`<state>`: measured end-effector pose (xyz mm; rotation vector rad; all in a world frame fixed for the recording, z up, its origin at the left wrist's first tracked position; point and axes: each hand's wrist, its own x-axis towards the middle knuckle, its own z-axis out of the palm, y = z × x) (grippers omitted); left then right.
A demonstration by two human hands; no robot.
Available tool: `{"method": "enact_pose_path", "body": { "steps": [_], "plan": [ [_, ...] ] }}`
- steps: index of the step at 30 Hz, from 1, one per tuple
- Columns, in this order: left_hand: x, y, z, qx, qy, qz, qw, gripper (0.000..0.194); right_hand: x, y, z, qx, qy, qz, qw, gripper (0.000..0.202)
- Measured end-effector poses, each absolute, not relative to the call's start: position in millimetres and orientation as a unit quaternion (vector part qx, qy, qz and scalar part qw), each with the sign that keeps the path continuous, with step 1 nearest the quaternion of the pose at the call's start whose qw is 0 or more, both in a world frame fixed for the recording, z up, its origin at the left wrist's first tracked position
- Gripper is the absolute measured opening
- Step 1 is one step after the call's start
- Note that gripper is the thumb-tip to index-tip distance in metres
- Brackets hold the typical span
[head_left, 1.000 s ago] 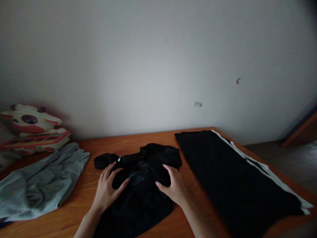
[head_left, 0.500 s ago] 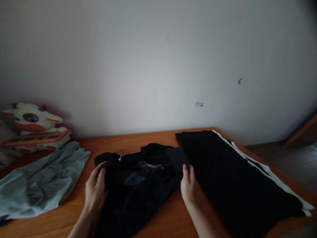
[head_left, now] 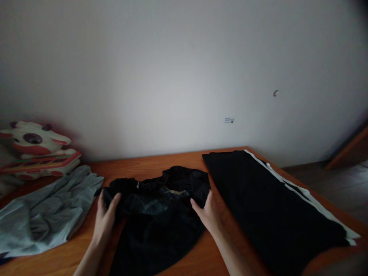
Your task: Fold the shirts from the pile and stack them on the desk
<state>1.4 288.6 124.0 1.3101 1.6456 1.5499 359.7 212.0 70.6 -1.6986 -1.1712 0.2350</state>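
Note:
A crumpled black garment [head_left: 169, 230] lies on the wooden table in front of me, its upper opening spread toward the wall. A pale strip and a small white tag show near that opening. My left hand [head_left: 105, 216] grips the garment's left upper side, with dark fabric bunched between thumb and fingers. On the opposite side, my right hand [head_left: 209, 214] has the right edge between its thumb and fingers. The thumb lies over the cloth, and some of the fingers are hidden behind it.
Black trousers [head_left: 270, 207] with a white side stripe lie flat to the right. A grey garment [head_left: 48, 214] is heaped at left, below a cow-shaped toy keyboard [head_left: 40, 149]. Behind the wooden table [head_left: 129, 165] rises a pale wall [head_left: 172, 76].
My left hand has shifted slightly left with its handful of cloth. The flap held up at the right has dropped, and my right thumb has moved left, away from the fingers.

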Motion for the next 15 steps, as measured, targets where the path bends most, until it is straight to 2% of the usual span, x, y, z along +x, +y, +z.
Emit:
{"method": "enact_pose_path", "body": {
  "steps": [2, 5, 8, 10, 15],
  "plan": [
    [16, 284, 114, 0.627, 0.596, 0.454, 0.212, 0.102, 356, 210, 65, -0.707, -0.541, 0.051, 0.452, 0.086],
    [24, 282, 100, 0.759, 0.553, 0.322, 0.123, 0.086, 357, 206, 67, -0.692, -0.601, -0.015, 0.401, 0.07],
    [19, 285, 92, 0.767, 0.542, 0.329, 0.096, 0.073, 360, 203, 78, -0.683, -0.637, -0.044, 0.355, 0.034],
    [15, 288, 91, 0.762, 0.535, 0.348, 0.109, 0.067, 360, 201, 87, -0.683, -0.648, -0.056, 0.333, 0.018],
    [11, 292, 102, 0.667, 0.577, 0.421, 0.212, 0.053, 356, 185, 101, -0.679, -0.655, -0.063, 0.326, 0.018]
  ]
}}
